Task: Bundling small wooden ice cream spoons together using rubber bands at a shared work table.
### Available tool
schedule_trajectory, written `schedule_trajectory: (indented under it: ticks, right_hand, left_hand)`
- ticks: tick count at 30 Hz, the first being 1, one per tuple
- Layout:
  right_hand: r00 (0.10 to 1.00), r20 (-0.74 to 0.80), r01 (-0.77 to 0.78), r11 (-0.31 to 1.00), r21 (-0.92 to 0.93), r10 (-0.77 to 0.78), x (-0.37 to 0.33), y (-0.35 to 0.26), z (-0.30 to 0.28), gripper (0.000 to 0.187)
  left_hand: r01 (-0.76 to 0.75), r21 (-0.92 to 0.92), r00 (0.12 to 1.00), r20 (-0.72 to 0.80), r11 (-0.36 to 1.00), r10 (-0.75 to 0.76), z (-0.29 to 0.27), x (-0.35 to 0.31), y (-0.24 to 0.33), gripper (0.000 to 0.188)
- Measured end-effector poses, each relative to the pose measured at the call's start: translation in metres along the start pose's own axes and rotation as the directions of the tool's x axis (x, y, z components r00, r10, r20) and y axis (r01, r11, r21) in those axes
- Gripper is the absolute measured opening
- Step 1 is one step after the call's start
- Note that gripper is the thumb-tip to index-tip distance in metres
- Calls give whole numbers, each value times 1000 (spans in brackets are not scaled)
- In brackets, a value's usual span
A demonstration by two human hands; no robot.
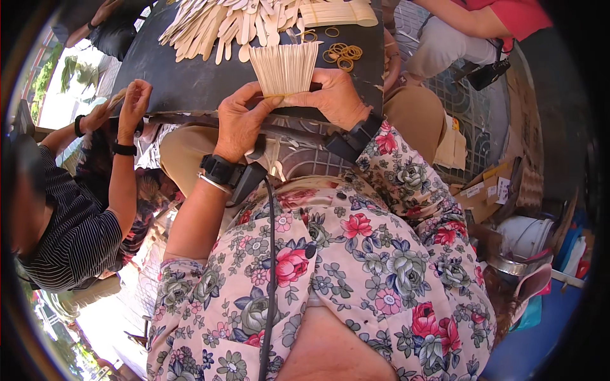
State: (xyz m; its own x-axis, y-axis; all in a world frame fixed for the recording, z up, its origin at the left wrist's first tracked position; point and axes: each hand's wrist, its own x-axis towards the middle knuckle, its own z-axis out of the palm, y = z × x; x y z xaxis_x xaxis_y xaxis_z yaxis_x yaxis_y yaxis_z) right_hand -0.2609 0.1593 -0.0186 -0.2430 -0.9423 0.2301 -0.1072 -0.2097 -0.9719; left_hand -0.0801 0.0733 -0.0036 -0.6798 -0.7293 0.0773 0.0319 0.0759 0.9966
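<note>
I've lane over black table (pixel 187 79) left of stick bundle (pixel 284 70); loose sticks (pixel 219 25) block far side, rubber bands (pixel 345 53) right, co-worker's hand (pixel 135 98) left.

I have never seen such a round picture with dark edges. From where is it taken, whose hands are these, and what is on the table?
There is no robot here. A wide fisheye camera on a person's head looks down, which is why straight edges bend. The bare hands in the middle belong to the wearer: left hand and right hand. Together they hold the lower end of a bundle of flat wooden sticks, fanned wider at the top; a yellowish band shows near their fingers. On the dark table lie a heap of loose sticks, a neater stack of sticks and some rubber bands. Other people sit nearby.
</note>
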Motion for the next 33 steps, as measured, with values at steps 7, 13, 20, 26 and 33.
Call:
schedule_trajectory:
  ticks: [7,13,20,26,33]
  right_hand:
    - [1000,-3,10,992,-124,-10,4,-7,3,29]
    - [984,-50,162,976,-148,-171,3,-12,5,29]
    - [980,-17,187,954,-236,-196,12,-11,0,31]
    - [991,-58,112,984,-135,-120,13,0,5,30]
    - [991,-35,110,950,-291,-126,2,-10,7,31]
  left_hand:
    - [-9,21,1000,21,1000,9,-6,2,4,22]
    - [-83,17,996,30,996,82,-12,5,-4,21]
    - [-69,76,997,39,995,66,-11,8,5,22]
    - [-58,52,997,45,997,56,-10,9,-5,26]
    - [10,-7,993,121,1000,-9,-11,5,17,27]
